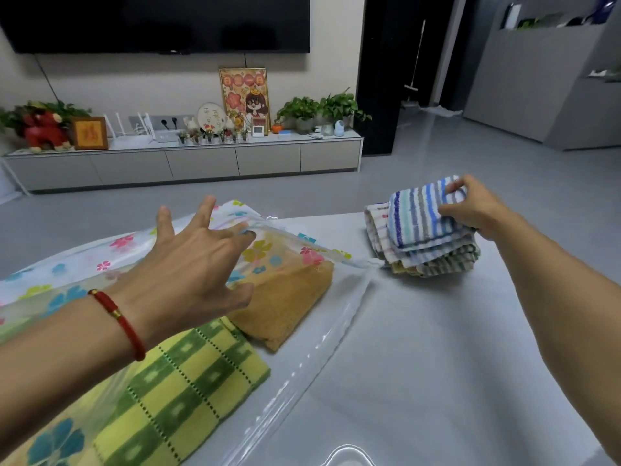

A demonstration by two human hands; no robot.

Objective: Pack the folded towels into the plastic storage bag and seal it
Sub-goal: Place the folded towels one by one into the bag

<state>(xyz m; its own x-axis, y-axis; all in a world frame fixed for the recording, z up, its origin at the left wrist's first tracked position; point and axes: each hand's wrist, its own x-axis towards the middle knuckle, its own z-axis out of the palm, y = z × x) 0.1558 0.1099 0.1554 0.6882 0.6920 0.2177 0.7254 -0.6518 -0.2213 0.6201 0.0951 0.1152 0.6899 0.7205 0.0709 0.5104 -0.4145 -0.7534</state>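
A clear plastic storage bag (289, 250) printed with coloured flowers lies on the grey table. Inside its open mouth sit a folded tan towel (285, 304) and a folded yellow-green checked towel (174, 391). My left hand (198, 260) is spread open, its fingertips lifting the bag's upper flap at the opening. At the right stands a stack of folded striped towels (433, 260). My right hand (477, 206) grips the top blue-striped towel (420, 213) by its far edge and tilts it up off the stack.
The grey table (437, 348) runs out to the right and front. Beyond it are a grey floor, a low TV cabinet (201, 163) with plants and ornaments, and a wall-mounted television (161, 21).
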